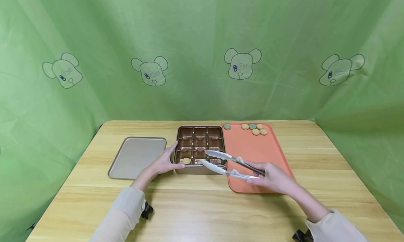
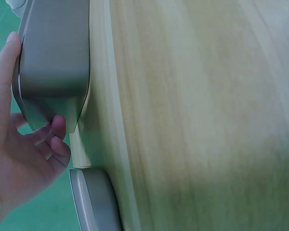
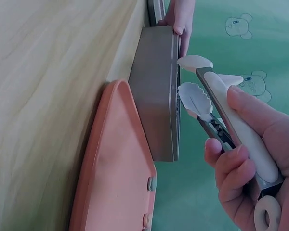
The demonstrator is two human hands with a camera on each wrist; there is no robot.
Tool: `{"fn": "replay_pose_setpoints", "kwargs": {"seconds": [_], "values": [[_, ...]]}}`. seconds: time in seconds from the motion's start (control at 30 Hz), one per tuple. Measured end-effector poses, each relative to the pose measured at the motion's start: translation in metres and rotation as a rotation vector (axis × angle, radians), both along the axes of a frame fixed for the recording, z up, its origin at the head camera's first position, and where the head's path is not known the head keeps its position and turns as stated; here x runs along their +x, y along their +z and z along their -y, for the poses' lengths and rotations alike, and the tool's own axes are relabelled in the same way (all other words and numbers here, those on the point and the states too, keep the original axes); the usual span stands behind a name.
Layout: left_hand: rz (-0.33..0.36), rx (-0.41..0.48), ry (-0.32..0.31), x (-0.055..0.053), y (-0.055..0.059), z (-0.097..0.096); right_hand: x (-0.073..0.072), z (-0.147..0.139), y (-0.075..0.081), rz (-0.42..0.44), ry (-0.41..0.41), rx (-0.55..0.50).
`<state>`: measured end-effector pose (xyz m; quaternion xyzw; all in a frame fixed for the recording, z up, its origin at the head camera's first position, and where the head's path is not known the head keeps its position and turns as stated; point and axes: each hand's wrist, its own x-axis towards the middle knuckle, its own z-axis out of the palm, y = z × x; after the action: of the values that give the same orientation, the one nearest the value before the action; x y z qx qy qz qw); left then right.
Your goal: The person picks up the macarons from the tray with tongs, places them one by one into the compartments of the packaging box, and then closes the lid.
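Observation:
A brown square tin [image 1: 199, 170] with a divided insert sits mid-table. A round tan cookie [image 1: 186, 161] lies in its front left compartment. My left hand [image 1: 165, 161] grips the tin's left side, thumb at the front rim; in the left wrist view its fingers curl at the tin's corner. My right hand [image 1: 274, 177] holds a pair of tongs [image 3: 245, 130] with white scalloped tips. The tong arms stand apart over the front middle and right compartments, and the nearer tip partly hides the front middle one.
An orange tray [image 1: 252, 149] adjoins the tin on the right. Several tan cookies [image 1: 263, 131] and green cookies [image 1: 227, 126] lie along its far edge. A flat metal lid [image 1: 139, 156] lies left of the tin. A green curtain [image 1: 195, 94] hangs behind the table.

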<state>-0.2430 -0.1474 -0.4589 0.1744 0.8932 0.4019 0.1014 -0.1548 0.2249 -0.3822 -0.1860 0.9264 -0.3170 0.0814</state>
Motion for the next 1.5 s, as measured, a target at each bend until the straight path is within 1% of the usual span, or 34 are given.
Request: {"fn": "replay_pose_setpoints", "kwargs": {"seconds": [0.13, 0.23, 0.4, 0.53, 0.67, 0.73, 0.83, 1.07, 1.33, 1.5], "values": [[-0.002, -0.007, 0.001, 0.001, 0.001, 0.000, -0.003, -0.011, -0.002, 0.025, -0.022, -0.059], [-0.001, -0.008, 0.000, 0.001, 0.001, 0.001, -0.007, -0.025, -0.003, 0.033, -0.071, -0.082], [-0.002, 0.002, 0.000, 0.000, 0.000, 0.002, -0.015, -0.054, -0.009, 0.052, -0.209, -0.027], [-0.003, -0.012, 0.007, 0.001, 0.000, 0.003, -0.020, -0.078, -0.020, 0.079, -0.300, 0.028], [-0.011, -0.024, 0.012, 0.001, -0.001, 0.004, -0.022, -0.094, -0.032, 0.059, -0.355, 0.084], [-0.014, -0.026, 0.010, 0.002, -0.001, 0.004, -0.023, -0.099, -0.035, 0.042, -0.369, 0.101], [-0.014, -0.027, 0.008, 0.001, -0.002, 0.005, -0.026, -0.102, -0.038, 0.022, -0.369, 0.117], [-0.013, -0.025, 0.005, 0.001, -0.003, 0.004, -0.034, -0.099, -0.042, 0.086, -0.399, 0.084], [-0.014, -0.022, 0.002, 0.001, 0.000, 0.003, -0.044, -0.093, -0.045, 0.060, -0.428, 0.103], [-0.011, -0.015, -0.007, 0.000, 0.000, 0.001, -0.050, -0.092, -0.045, 0.033, -0.428, 0.121]]}}
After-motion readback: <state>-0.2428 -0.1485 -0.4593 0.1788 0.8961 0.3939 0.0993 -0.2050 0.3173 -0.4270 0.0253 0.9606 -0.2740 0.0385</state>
